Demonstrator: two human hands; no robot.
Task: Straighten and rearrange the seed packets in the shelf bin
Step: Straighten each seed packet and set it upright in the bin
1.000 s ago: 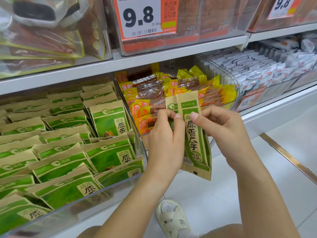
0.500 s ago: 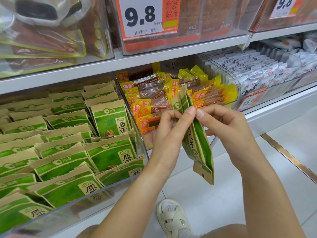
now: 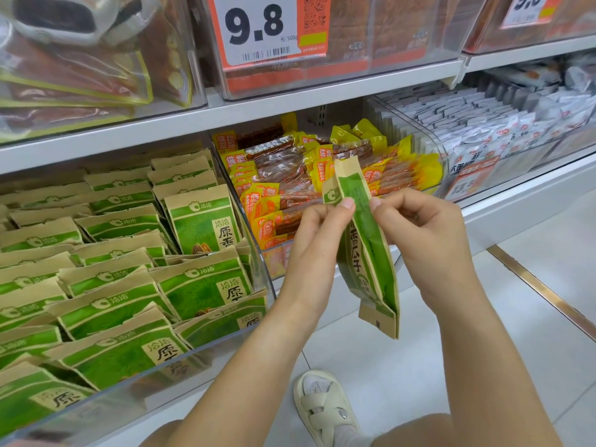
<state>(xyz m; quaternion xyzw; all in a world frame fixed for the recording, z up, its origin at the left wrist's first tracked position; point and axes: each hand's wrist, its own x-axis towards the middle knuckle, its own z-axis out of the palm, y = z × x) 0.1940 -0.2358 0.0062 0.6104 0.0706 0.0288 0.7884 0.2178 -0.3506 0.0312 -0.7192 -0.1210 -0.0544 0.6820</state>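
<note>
Two green-and-kraft seed packets [image 3: 367, 250] hang upright in front of the shelf, edge-on to me, pressed together. My left hand [image 3: 317, 246] pinches their left side near the top. My right hand [image 3: 422, 233] pinches the right side at the same height. To the left, the clear shelf bin [image 3: 267, 285] holds several matching seed packets [image 3: 200, 221], most leaning back in overlapping rows, some askew.
A bin of yellow-and-red snack packs [image 3: 322, 175] sits right behind my hands. Further right is a bin of white packets [image 3: 503, 130]. The upper shelf carries a 9.8 price tag [image 3: 258, 27]. My sandalled foot [image 3: 325, 411] stands on the pale tiled floor below.
The held packets have turned from facing me to edge-on, with their green side panel now showing. Both hands kept their pinch and shifted slightly right.
</note>
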